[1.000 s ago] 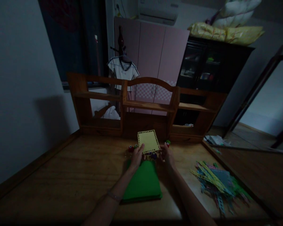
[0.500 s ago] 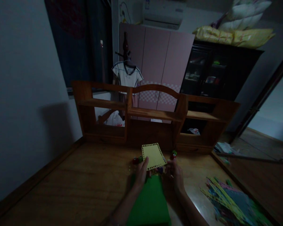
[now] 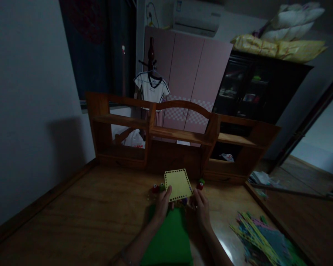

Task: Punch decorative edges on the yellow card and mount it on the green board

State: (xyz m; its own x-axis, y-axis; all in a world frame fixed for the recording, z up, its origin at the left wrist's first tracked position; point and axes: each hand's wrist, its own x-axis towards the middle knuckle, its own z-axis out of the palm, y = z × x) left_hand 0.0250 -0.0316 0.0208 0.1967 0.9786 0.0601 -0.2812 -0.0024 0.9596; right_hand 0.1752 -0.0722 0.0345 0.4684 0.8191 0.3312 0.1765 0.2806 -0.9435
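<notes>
A yellow card (image 3: 178, 184) with a row of small dark marks along its edges is tilted above the table. My left hand (image 3: 163, 204) grips its lower left corner, thumb on top. At the card's lower right corner is my right hand (image 3: 200, 203), fingers pinched together at the edge; any small item between them is too dim to make out. Below both hands lies a flat green block (image 3: 168, 238). Small red and green figures with round eyes (image 3: 155, 188) stand left of the card, and another (image 3: 201, 184) stands to its right. Small colored bits lie partly hidden behind the card.
A wooden shelf unit (image 3: 180, 136) runs along the back of the wooden table (image 3: 80, 218). Colorful strips and sheets (image 3: 261, 236) are piled at the right. A wall (image 3: 36, 122) borders the left side.
The view has shifted slightly. The yellow card has turned a little, and my right hand has come closer to its lower right corner.
</notes>
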